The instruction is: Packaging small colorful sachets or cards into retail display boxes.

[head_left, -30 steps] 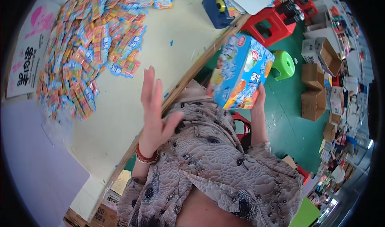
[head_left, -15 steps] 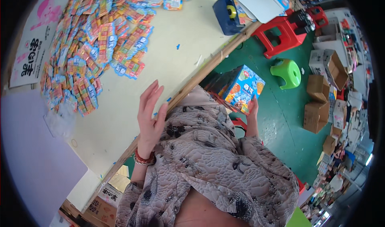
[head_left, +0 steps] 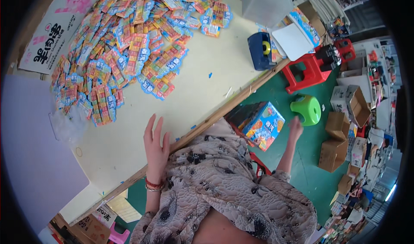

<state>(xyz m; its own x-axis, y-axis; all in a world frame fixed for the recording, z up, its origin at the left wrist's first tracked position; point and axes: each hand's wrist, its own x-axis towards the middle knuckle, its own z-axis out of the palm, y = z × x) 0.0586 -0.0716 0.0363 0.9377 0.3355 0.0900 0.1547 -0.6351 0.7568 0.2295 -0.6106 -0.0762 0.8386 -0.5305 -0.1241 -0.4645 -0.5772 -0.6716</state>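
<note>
1. Counting one blue rectangular cardboard box [head_left: 267, 127]: standing at a slant over the green floor [head_left: 302, 162], just right of the wooden table edge [head_left: 241, 98]; support underneath hiding from view.
2. Looking glossy: showing bright blue on the printed end face, with orange fruit pictures and pale lettering; running much darker along the side toward the table.
3. Counting two hands. Left hand [head_left: 156, 151]: hovering over the cream tabletop [head_left: 129, 147], fingers spreading, thumb standing apart; wearing red and pale bracelets at the wrist.
4. Right hand [head_left: 296, 128]: hanging just beside the box's right side, seeming apart from it; blurring too small, so cannot tell whether fingers are spreading or pressing together.
5. Seeing many flat blue-and-orange candy packets [head_left: 138, 50], overlapping too much for counting, heaping on the table's far left.
6. Counting one round-topped green plastic stool [head_left: 307, 110], standing near the right hand; two red plastic stools [head_left: 306, 73] beyond.
7. Counting one dark blue tape dispenser [head_left: 258, 52], holding one yellow roll; one translucent plastic bin [head_left: 266, 4] standing behind.
</note>
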